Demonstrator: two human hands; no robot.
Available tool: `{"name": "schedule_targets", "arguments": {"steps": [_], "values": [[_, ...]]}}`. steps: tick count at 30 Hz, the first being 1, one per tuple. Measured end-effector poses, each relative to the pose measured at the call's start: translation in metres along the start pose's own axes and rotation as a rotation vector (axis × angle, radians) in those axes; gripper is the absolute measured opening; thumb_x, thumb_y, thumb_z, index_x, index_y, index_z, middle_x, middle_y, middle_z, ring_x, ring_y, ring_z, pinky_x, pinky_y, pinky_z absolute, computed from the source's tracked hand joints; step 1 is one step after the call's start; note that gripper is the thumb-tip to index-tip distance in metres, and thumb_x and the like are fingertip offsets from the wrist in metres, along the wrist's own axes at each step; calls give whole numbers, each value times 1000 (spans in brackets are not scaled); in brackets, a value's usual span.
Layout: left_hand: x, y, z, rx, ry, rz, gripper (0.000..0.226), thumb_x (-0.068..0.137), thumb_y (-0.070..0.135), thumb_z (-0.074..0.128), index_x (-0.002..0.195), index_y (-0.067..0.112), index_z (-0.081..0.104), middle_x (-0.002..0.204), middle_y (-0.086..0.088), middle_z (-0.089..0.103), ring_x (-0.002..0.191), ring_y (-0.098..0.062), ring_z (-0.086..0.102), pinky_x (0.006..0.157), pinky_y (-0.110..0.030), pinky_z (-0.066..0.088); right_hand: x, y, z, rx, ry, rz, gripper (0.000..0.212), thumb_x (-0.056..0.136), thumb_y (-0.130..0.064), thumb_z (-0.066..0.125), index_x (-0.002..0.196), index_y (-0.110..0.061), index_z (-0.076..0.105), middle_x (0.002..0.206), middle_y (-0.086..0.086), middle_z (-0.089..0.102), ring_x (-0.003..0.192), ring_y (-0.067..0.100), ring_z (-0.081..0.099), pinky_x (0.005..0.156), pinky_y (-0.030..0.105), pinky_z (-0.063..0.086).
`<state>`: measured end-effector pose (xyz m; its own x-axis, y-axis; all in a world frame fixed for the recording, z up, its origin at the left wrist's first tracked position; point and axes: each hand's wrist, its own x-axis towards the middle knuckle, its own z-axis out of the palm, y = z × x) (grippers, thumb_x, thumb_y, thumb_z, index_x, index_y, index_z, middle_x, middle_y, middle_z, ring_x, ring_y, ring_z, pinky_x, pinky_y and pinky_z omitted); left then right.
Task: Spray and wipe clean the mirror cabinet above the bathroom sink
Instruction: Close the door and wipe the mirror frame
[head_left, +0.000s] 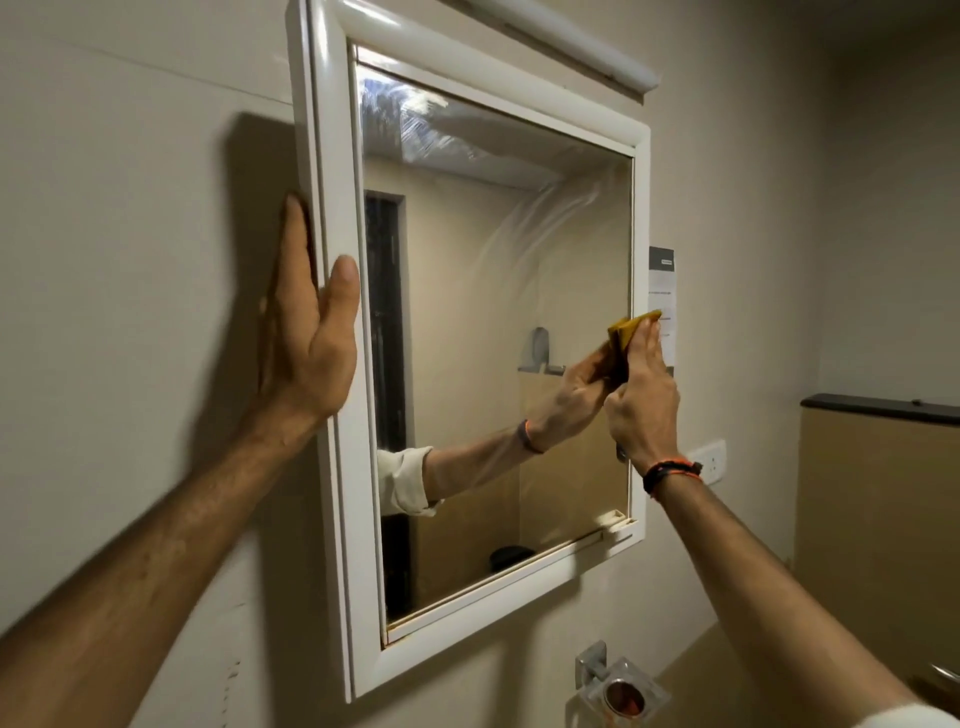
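Observation:
The mirror cabinet (332, 156) has a white frame and hangs on the beige wall. Its glass (467, 322) shows wet wipe streaks across the top and upper right. My left hand (306, 332) lies flat against the cabinet's left edge, thumb over the front of the frame, fingers along the side. My right hand (641, 395) presses a folded yellow cloth (631, 332) against the glass at the mirror's right edge, about mid-height. The mirror reflects that hand and forearm. No spray bottle is in view.
A tube light (571, 47) is mounted above the cabinet. A paper notice (662, 291) and a white wall socket (709, 460) sit to the right of the frame. Below the cabinet hangs a clear holder on a chrome bracket (618, 691). A dark ledge (883, 408) runs at the far right.

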<state>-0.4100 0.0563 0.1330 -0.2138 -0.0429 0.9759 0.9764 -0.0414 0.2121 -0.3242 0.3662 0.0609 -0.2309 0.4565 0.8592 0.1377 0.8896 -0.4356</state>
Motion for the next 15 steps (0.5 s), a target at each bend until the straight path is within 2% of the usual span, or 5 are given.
{"name": "schedule_targets", "arguments": {"steps": [2, 7, 12, 15], "values": [[21, 0, 1, 17, 1, 21, 69, 100, 42, 35, 155, 5, 17, 162, -6, 21, 149, -12, 21, 122, -34, 21, -4, 3, 0, 13, -4, 3, 79, 91, 7, 48, 156, -12, 6, 163, 10, 11, 144, 33, 30, 116, 47, 32], [42, 2, 5, 59, 12, 15, 68, 100, 43, 31, 155, 8, 16, 163, -3, 19, 149, -9, 20, 122, -33, 19, 8, -1, -5, -14, 14, 5, 78, 91, 6, 49, 156, -9, 8, 162, 13, 14, 137, 38, 40, 113, 47, 36], [40, 1, 8, 31, 38, 28, 62, 102, 37, 33, 156, 9, 17, 162, -2, 21, 148, -8, 21, 122, -35, 20, 58, -21, -17, -14, 24, -42, 81, 87, 8, 48, 156, -7, 8, 161, 17, 14, 137, 39, 40, 114, 44, 34], [41, -1, 8, 43, 44, 27, 62, 102, 38, 33, 156, 11, 17, 162, 1, 21, 147, -3, 20, 122, -30, 18, 94, -36, -26, -41, 44, -67, 79, 88, 7, 48, 155, -6, 9, 161, 17, 14, 137, 39, 39, 115, 43, 33]]}}
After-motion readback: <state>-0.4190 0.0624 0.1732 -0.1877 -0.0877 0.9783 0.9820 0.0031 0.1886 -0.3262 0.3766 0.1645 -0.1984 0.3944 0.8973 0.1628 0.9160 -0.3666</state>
